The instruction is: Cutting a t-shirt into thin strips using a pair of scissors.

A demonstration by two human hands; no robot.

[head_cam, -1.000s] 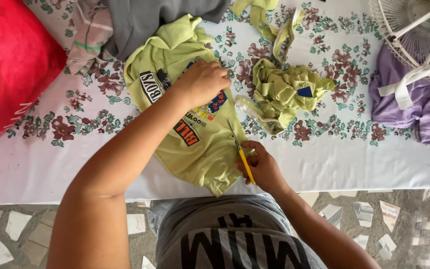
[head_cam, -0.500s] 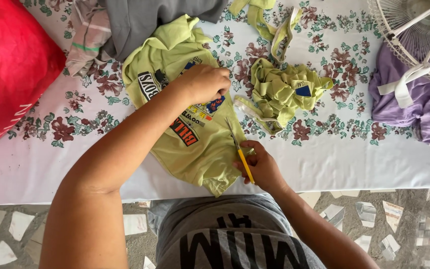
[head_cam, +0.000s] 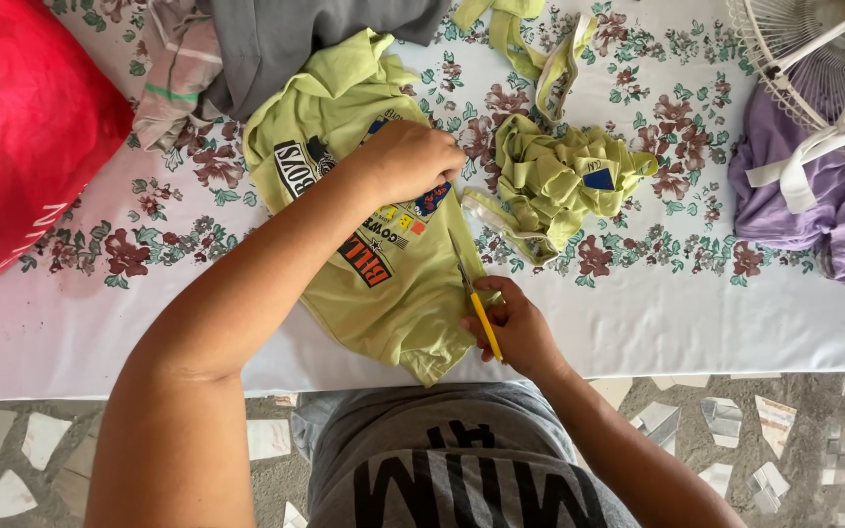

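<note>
A: Barely any change vs prior frame. Left hand sits a bit higher on the shirt, scissors about the same spot.

B: Hand states?

A: Left hand curled, knuckles up, pressing down on the lime-green t-shirt near its printed patch. Right hand closed round the yellow-handled scissors, blades pointing away from the body along the shirt's right edge. Can't tell if blades are open.

B: Shirt location?

A: Flat on the floral tablecloth, hem at the near table edge, right in front of the person.

B: Containers?

A: Only a red bag at far left; contents not visible. Rest is loose: pile of lime-green scraps just right of the shirt, grey garment up top, purple cloth at right under a white fan grille.
</note>
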